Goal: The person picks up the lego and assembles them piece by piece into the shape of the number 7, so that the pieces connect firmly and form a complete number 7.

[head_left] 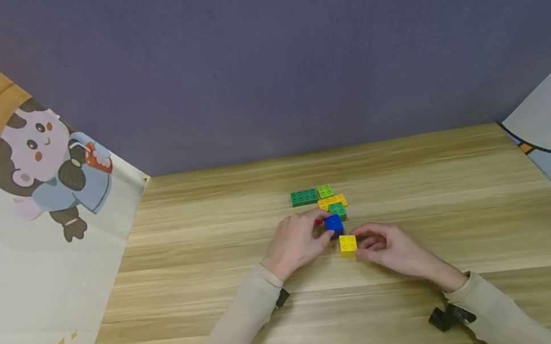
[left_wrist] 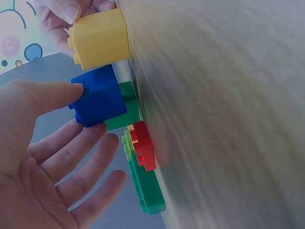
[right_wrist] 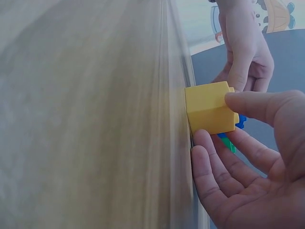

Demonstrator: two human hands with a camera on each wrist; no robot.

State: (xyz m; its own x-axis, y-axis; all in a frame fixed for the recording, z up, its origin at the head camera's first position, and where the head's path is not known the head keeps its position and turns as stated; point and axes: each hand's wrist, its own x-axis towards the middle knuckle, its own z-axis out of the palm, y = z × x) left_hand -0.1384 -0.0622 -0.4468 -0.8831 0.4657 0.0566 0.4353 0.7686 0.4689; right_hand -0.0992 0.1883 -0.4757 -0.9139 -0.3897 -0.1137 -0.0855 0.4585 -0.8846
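On a wood-grained table (head_left: 202, 250) before a dark wall (head_left: 262, 64), my left hand (head_left: 296, 241) pinches a blue block (head_left: 334, 225); nearer and rightward, my right hand (head_left: 393, 246) pinches a yellow block (head_left: 349, 245).

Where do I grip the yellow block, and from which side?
I'd grip the yellow block by its flat walls below the studs, coming from the right: it's boxy, studs up, and in the head view the blue block in the left hand sits close beyond its left corner.
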